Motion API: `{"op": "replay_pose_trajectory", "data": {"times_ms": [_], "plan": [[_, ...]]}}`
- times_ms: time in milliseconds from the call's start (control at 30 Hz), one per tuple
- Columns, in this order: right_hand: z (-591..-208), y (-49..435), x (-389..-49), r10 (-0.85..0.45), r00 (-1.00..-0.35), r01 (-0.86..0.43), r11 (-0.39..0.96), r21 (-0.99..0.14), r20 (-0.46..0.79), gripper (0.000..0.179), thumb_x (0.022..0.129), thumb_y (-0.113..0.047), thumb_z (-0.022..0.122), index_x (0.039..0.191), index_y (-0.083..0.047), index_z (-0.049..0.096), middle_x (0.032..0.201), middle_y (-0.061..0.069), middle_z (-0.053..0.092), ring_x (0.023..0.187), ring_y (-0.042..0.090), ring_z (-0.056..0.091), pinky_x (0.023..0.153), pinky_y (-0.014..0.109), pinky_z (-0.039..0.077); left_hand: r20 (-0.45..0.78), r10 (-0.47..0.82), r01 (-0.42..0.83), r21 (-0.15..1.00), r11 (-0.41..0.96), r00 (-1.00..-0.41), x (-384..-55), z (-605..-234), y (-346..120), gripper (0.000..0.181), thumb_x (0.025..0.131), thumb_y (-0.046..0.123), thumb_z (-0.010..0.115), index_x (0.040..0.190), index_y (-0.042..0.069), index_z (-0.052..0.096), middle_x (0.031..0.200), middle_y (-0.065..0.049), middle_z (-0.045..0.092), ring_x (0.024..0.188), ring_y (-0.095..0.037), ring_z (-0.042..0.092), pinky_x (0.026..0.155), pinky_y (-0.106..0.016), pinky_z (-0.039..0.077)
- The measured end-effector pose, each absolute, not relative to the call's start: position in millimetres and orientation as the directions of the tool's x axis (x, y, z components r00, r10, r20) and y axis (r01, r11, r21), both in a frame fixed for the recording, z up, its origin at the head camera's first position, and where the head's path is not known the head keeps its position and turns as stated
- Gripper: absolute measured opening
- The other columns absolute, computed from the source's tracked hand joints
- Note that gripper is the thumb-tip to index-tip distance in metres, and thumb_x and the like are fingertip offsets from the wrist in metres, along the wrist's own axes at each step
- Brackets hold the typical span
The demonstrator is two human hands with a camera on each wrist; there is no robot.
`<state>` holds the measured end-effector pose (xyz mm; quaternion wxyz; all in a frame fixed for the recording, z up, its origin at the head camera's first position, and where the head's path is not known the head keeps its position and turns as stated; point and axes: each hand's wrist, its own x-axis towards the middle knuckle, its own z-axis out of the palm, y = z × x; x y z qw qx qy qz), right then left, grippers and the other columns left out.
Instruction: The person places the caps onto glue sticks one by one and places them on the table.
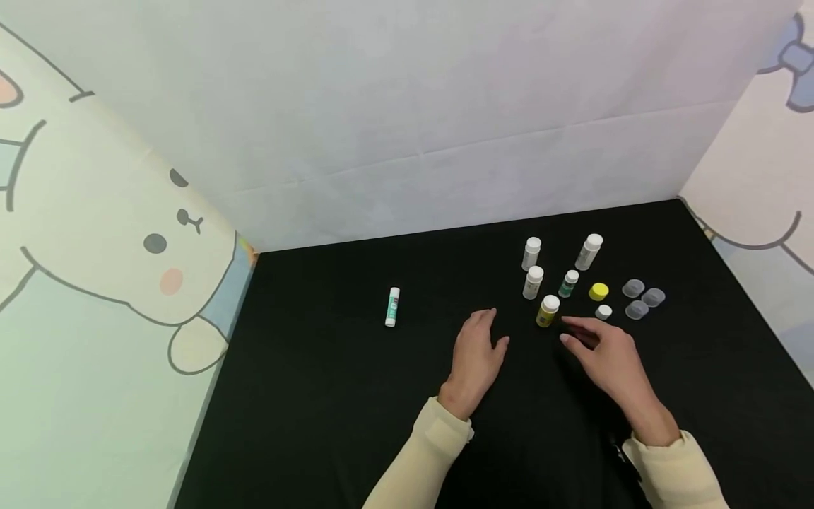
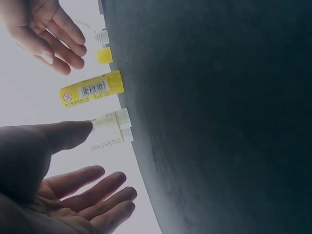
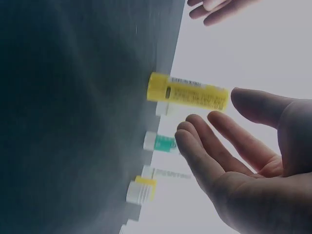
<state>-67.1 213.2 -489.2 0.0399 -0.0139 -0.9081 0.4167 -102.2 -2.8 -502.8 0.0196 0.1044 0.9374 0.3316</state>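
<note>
A yellow glue stick (image 1: 547, 311) with a white top stands upright on the black table. My right hand (image 1: 607, 353) hovers just to its right, fingers loosely bent and thumb apart, holding nothing. In the right wrist view, the thumb tip comes right at the upper end of the yellow glue stick (image 3: 187, 92). My left hand (image 1: 475, 357) is to the left of the glue stick, relaxed, with thumb and fingers spread and nothing between them. Behind stand a small green glue stick (image 1: 569, 283) and several white ones, the nearest white glue stick (image 1: 533, 283) just behind the yellow one.
A yellow cap (image 1: 598, 291), a white cap (image 1: 603, 312) and several translucent caps (image 1: 636, 309) sit at the right. One white-and-green glue stick (image 1: 392, 307) lies alone on the left. A pale cloth wall (image 1: 420, 184) borders the table's (image 1: 305, 382) far edge.
</note>
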Motion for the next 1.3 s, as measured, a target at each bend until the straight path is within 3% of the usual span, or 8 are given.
{"op": "replay_pose_trajectory", "data": {"times_ms": [400,767,800,933,1033,1133,1200,1300], "plan": [[-484.3,233.7,-82.5,0.171,-0.981,0.046,0.661,-0.749,0.090,0.033,0.101,-0.009,0.070,0.131,0.006,0.070,0.126,0.032,0.070,0.109,0.046,0.071,0.073,-0.003,0.035,-0.026,0.229,0.148,0.692,0.706,-0.973,-102.8,-501.7,15.2,0.054,0.100,0.020,0.077,0.150,0.010,0.059,0.150,-0.002,0.059,0.137,-0.016,0.058,0.111,-0.034,0.049],[-481.7,246.3,-99.0,0.274,-0.952,0.097,0.695,-0.712,0.138,0.033,0.099,-0.007,0.070,0.128,0.008,0.070,0.119,0.032,0.071,0.106,0.046,0.071,0.072,0.004,0.034,-0.011,0.250,0.173,0.693,0.700,-0.968,-103.3,-502.3,30.2,0.056,0.100,0.021,0.077,0.151,0.011,0.057,0.152,-0.002,0.058,0.138,-0.014,0.057,0.111,-0.031,0.048],[-481.0,246.7,-100.7,0.276,-0.950,0.095,0.699,-0.709,0.144,0.033,0.099,-0.007,0.070,0.128,0.008,0.070,0.119,0.033,0.071,0.107,0.047,0.071,0.073,0.007,0.040,-0.011,0.250,0.173,0.692,0.700,-0.968,-103.5,-502.7,31.0,0.056,0.100,0.021,0.077,0.151,0.011,0.057,0.152,-0.002,0.058,0.138,-0.014,0.057,0.111,-0.031,0.048],[-480.9,250.6,-107.8,0.279,-0.947,0.091,0.709,-0.699,0.160,0.032,0.099,-0.005,0.070,0.129,0.009,0.070,0.121,0.033,0.069,0.109,0.047,0.070,0.075,0.009,0.040,-0.006,0.249,0.176,0.693,0.699,-0.968,-105.1,-504.0,34.5,0.055,0.100,0.022,0.077,0.151,0.011,0.057,0.152,-0.002,0.059,0.138,-0.013,0.057,0.111,-0.030,0.048],[-480.7,253.7,-114.0,0.283,-0.947,0.097,0.705,-0.702,0.153,0.032,0.099,-0.004,0.068,0.129,0.008,0.070,0.125,0.033,0.069,0.111,0.048,0.069,0.079,0.018,0.045,0.005,0.249,0.182,0.695,0.695,-0.969,-107.3,-504.7,37.5,0.055,0.100,0.022,0.077,0.150,0.011,0.058,0.151,-0.002,0.059,0.137,-0.012,0.057,0.111,-0.029,0.048],[-481.0,256.2,-120.1,0.285,-0.949,0.106,0.695,-0.711,0.136,0.033,0.100,-0.004,0.066,0.129,0.009,0.069,0.128,0.034,0.067,0.115,0.049,0.068,0.089,0.043,0.055,0.012,0.249,0.187,0.698,0.691,-0.968,-110.0,-505.7,40.5,0.055,0.100,0.022,0.077,0.150,0.010,0.058,0.151,-0.002,0.059,0.136,-0.012,0.058,0.110,-0.028,0.048],[-482.0,257.6,-123.7,0.280,-0.951,0.106,0.698,-0.708,0.133,0.033,0.100,-0.004,0.065,0.129,0.010,0.068,0.128,0.036,0.066,0.115,0.051,0.066,0.094,0.061,0.051,0.012,0.250,0.187,0.701,0.689,-0.968,-111.8,-506.2,42.8,0.055,0.100,0.022,0.077,0.150,0.009,0.058,0.150,-0.002,0.060,0.136,-0.013,0.058,0.110,-0.028,0.049],[-483.8,260.1,-128.7,0.267,-0.955,0.103,0.701,-0.706,0.127,0.033,0.100,-0.002,0.065,0.130,0.011,0.067,0.129,0.038,0.064,0.116,0.053,0.064,0.096,0.067,0.049,0.008,0.249,0.183,0.700,0.690,-0.969,-114.1,-506.3,45.7,0.055,0.099,0.022,0.078,0.149,0.009,0.059,0.150,-0.003,0.061,0.135,-0.013,0.059,0.110,-0.028,0.049]]}}
